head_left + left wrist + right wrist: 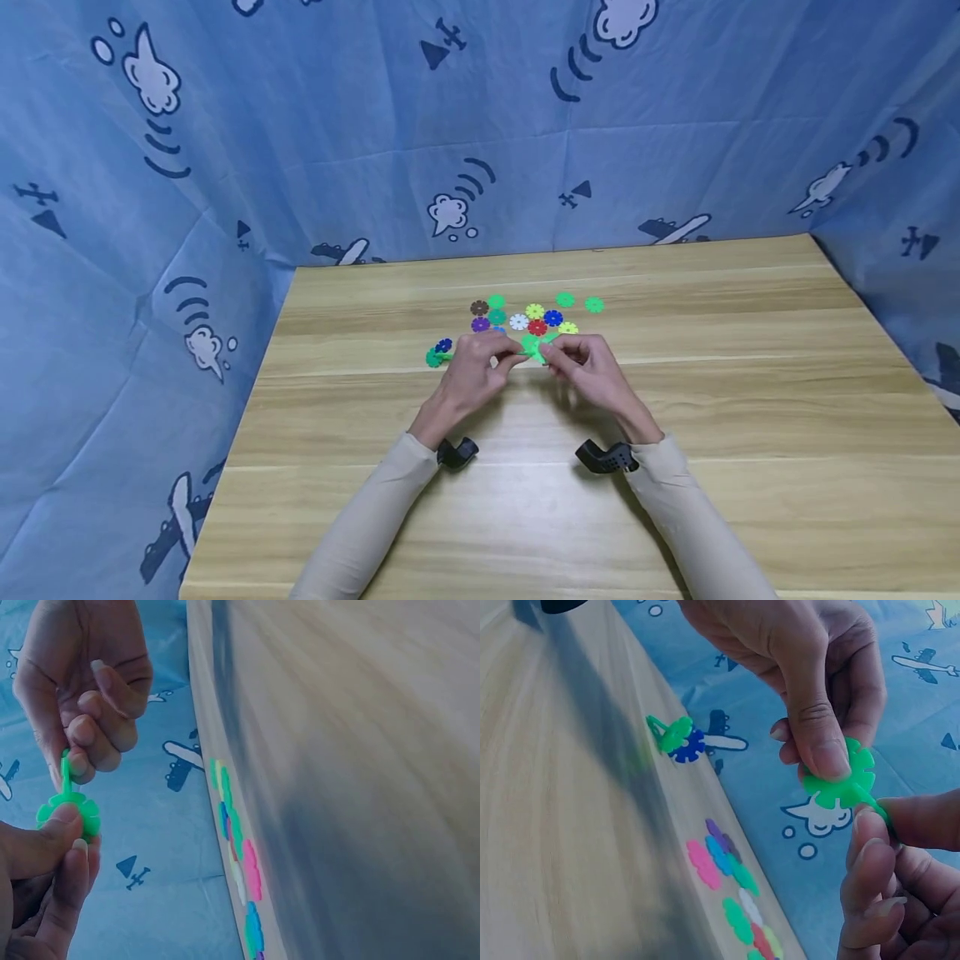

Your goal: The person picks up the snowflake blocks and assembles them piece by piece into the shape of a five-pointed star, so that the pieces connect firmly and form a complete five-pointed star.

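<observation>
Two bright green notched plastic discs (pixel 840 776) meet at an angle above the table, between the hands. The left hand (pixel 474 371) pinches one disc between thumb and fingers, its flat face showing in the right wrist view. The right hand (pixel 592 372) pinches the other, seen nearly edge-on in both wrist views. Whether the notches are fully slotted together is hidden by the fingertips. Left of the left hand, a joined piece of green and dark blue discs (pixel 676 737) rests on the table.
Loose notched discs lie beyond the hands: a brown disc (pixel 479 307), a white disc (pixel 519 322), a red disc (pixel 537 327), a blue disc (pixel 553 318) and several others. A pink disc (pixel 703 864) lies nearer. Blue patterned cloth (pixel 510 125) hangs behind the wooden table (pixel 750 400).
</observation>
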Available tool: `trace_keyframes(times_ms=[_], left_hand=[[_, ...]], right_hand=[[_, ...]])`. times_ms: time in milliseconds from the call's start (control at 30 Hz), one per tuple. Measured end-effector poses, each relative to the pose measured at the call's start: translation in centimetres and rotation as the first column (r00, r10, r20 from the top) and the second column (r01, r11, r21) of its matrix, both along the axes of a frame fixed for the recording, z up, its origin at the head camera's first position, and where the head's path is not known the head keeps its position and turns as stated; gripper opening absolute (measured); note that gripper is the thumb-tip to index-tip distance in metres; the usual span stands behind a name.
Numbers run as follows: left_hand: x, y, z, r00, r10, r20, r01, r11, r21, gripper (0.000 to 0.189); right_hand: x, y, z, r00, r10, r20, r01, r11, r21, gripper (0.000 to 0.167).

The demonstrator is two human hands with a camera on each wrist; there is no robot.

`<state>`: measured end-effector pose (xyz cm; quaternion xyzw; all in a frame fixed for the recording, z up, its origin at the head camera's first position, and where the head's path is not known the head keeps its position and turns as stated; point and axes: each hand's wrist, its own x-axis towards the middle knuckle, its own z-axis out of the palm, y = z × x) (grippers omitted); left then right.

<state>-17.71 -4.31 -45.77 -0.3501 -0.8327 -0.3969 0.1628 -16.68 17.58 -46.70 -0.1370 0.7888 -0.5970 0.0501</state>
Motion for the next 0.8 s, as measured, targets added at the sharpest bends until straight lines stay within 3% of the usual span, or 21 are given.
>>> trace_keyframes(times_ms=[300, 500, 800], left_hand=[[0.10, 0.38, -0.43, 1.000, 0.019, 0.019, -0.020, 1.000, 0.007, 0.005], [0.12, 0.40, -0.68, 1.000, 0.027, -0.013, -0.026, 0.999, 0.018, 0.005], [0.16, 0.22, -0.55, 0.998, -0.007, -0.066, 0.007, 1.000, 0.008, 0.006]], right_hand=[[0.26, 0.08, -0.17, 1.000, -0.004, 0.009, 0.004, 1.000, -0.003, 0.033], [0.44, -0.19, -0.02, 1.000, -0.029, 0.006, 0.029, 1.000, 0.006, 0.033], [0.42, -0.05, 0.43, 1.000, 0.006, 0.025, -0.006, 1.000, -0.005, 0.030]])
